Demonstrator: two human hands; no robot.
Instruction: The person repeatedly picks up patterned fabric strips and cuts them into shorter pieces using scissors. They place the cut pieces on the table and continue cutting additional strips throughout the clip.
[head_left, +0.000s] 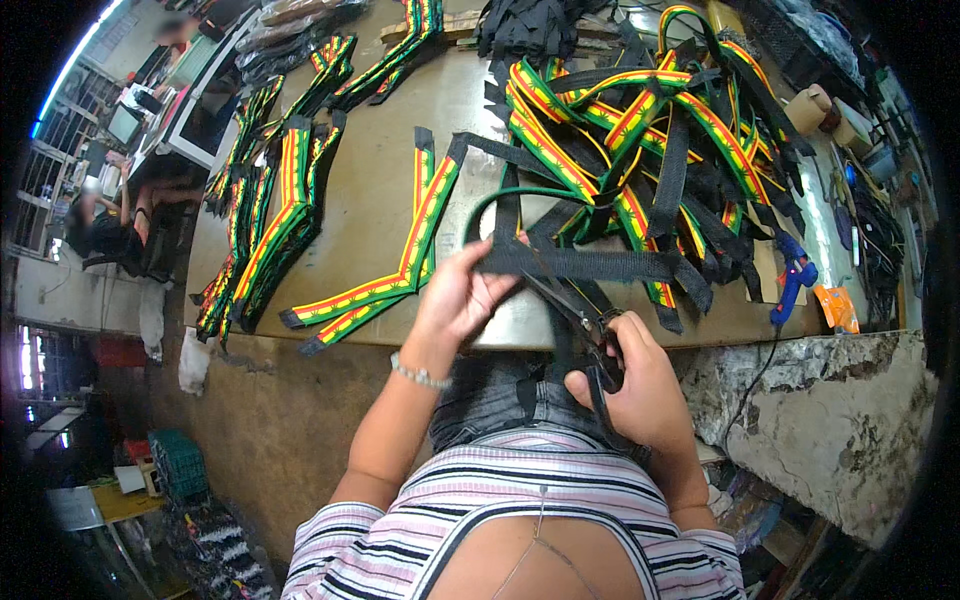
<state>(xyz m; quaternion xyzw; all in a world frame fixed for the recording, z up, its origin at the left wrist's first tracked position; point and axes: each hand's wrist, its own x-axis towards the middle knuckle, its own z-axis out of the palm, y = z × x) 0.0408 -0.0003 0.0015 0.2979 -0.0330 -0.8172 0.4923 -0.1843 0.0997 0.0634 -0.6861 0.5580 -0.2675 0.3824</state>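
My left hand (460, 300) pinches a black webbing strap (580, 264) that stretches to the right across the table's front. My right hand (635, 390) is closed round black-handled scissors (580, 318), whose blades reach up-left under the strap toward my left fingers. A green-edged band arches just above my left hand. Beyond lies a tangled pile of red, yellow and green patterned straps with black webbing (640, 130). Two folded patterned straps (410, 270) lie left of my hand, their ends toward me.
Stacked patterned straps (295, 180) cover the table's (380, 150) left part; dark bundles (525, 25) lie at the back. A blue glue gun (795, 268) and orange packet (838, 308) sit on the right, with rolls (807, 108) behind. A seated co-worker (100, 225) is at far left.
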